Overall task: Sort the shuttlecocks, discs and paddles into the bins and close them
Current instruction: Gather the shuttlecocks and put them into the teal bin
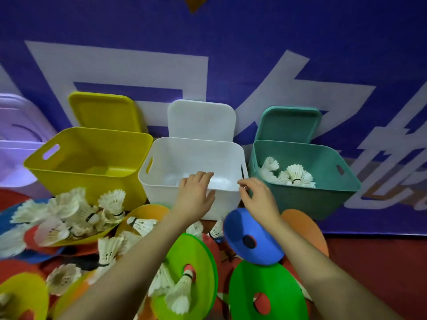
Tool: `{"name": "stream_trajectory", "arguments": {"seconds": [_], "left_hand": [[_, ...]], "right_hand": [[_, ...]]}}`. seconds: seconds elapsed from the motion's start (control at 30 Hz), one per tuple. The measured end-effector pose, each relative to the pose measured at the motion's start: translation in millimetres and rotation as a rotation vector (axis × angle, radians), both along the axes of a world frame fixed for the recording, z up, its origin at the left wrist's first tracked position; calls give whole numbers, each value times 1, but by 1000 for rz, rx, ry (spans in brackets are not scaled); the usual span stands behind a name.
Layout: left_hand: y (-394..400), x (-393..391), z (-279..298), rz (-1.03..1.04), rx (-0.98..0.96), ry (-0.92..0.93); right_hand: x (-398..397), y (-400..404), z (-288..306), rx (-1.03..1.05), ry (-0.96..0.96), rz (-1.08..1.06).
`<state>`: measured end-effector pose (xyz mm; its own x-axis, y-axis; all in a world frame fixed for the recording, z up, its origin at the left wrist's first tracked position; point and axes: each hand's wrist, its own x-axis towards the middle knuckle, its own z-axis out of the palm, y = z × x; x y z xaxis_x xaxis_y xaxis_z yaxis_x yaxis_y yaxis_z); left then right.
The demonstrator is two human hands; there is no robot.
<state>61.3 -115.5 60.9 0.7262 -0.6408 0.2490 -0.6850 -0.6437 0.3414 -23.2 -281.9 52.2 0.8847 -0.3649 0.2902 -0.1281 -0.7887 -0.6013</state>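
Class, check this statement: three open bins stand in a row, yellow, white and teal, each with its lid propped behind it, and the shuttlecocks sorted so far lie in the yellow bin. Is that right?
One detail is wrong. The head view shows the sorted shuttlecocks in the teal bin, not the yellow bin. The rest stands: the bins, with the white bin between, are open, lids propped behind.

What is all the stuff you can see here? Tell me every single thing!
yellow bin: one, open, left of the row, looks empty
white bin: one, open, middle
teal bin: one, open, right, holds a few white shuttlecocks
lids: three, yellow, white and teal, each propped behind its bin
loose shuttlecocks: many, white, piled on the floor at left and middle
discs: several, green, blue, orange, yellow and red, on the floor in front
banner: one, purple and white, behind
left hand: on the white bin's front rim
right hand: at the same rim's right corner
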Motion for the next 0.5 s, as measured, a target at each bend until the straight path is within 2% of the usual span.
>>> {"name": "stream_trajectory", "arguments": {"seconds": [0.1,0.23,0.5], "left_hand": [[54,0,-8,41,20,38],[123,2,-25,142,87,75],[226,2,-73,319,393,197]], "right_hand": [[5,45,-3,41,11,90],[18,105,-16,15,140,199],[60,194,-53,-293,513,340]]}}
